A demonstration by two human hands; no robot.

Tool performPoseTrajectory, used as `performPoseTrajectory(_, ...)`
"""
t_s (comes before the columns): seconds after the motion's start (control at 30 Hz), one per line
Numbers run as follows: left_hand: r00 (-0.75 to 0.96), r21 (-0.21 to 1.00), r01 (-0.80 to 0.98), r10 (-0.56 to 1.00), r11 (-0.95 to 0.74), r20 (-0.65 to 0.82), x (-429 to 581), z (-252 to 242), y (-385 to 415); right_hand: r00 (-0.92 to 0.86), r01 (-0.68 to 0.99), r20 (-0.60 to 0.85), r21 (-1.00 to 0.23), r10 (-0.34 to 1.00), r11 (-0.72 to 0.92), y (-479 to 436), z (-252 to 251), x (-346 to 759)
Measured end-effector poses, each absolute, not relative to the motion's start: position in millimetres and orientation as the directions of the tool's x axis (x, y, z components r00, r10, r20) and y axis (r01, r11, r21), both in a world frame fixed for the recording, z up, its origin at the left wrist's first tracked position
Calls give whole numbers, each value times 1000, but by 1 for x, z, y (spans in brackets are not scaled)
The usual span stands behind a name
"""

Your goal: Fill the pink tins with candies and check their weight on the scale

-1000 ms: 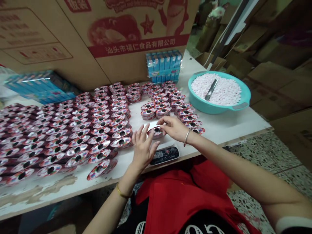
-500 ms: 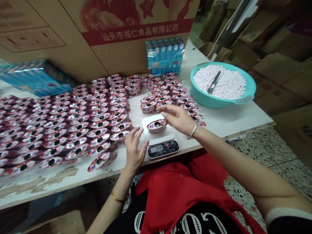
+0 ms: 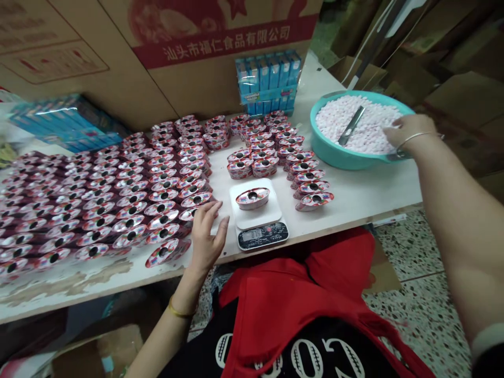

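Note:
A red and white oval container [image 3: 252, 197] with a dark round hole on top sits on the white plate of a kitchen scale [image 3: 263, 235]. My left hand [image 3: 207, 233] rests left of the scale, fingers apart and holding nothing, beside the front of the rows of like containers [image 3: 129, 223]. My right hand [image 3: 413, 131] reaches over the right rim of a turquoise basin [image 3: 338, 157] full of small whitish candies [image 3: 370, 118]. Its fingertips touch the candies; whether any are between them is too small to tell. A metal scoop [image 3: 352, 126] lies on the candies.
More oval containers [image 3: 314, 201] stand in rows behind and right of the scale. Wrapped blue boxes [image 3: 268, 84] stand at the back, and another blue pack [image 3: 66, 123] lies at the left. A large carton [image 3: 189, 84] forms a wall behind. The table's front edge is near my body.
My right hand has moved from above the container on the scale to the candies in the basin. My left hand has shifted slightly left and down. The view has shifted a little.

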State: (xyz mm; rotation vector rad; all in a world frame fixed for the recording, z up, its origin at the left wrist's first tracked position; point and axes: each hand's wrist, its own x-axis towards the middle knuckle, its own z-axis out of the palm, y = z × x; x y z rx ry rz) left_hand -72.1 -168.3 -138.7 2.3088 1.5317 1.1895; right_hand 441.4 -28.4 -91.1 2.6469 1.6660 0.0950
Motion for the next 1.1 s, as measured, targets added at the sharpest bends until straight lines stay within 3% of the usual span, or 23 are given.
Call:
performPoseTrajectory(0.07, 238, 459, 724, 811, -515, 535, -67, -132, -158, 470, 882, -135, 27, 873, -471, -16, -103, 444)
performPoseTrajectory(0.13, 319, 411, 726, 799, -552, 510, -58, -125, -146, 484, 872, -185, 23, 855, -488, -9, -110, 439)
performPoseTrajectory(0.4, 653, 205, 720, 747, -663, 124, -20, -105, -98, 455, 875, -62, -156, 888, -459, -4, -129, 431)
performPoseTrajectory(0.47, 637, 227, 711, 746, -666, 192, -24, -94, -71, 438, 880, -35, -188, 898, -436, -3, -134, 436)
performPoseTrajectory(0.6, 443, 239, 792, 798, -562, 408, -45, -70, 6, 451, 866, 21, -251, 892, -432, -3, -140, 442)
performPoseTrajectory(0.67, 399, 223, 839, 840, -496, 367, -52, -68, 43, 464, 856, 53, -285, 884, -432, -4, -141, 443)
performPoseTrajectory(0.8, 455, 262, 844, 883, -469, 116, -52, -92, 86, 498, 816, 73, -378, 864, -438, -7, -140, 441)
performPoseTrajectory(0.87, 478, 290, 831, 876, -474, 64, -50, -105, 95, 525, 789, 60, -408, 849, -459, -8, -138, 439)
performPoseTrajectory(1.0, 440, 285, 848, 893, -447, 90, -58, -108, 109, 583, 739, 54, -451, 811, -501, -8, -133, 434)
performPoseTrajectory(1.1, 304, 110, 939, 937, -325, 174, -71, -99, 121, 629, 687, 79, -522, 773, -506, -10, -132, 432)
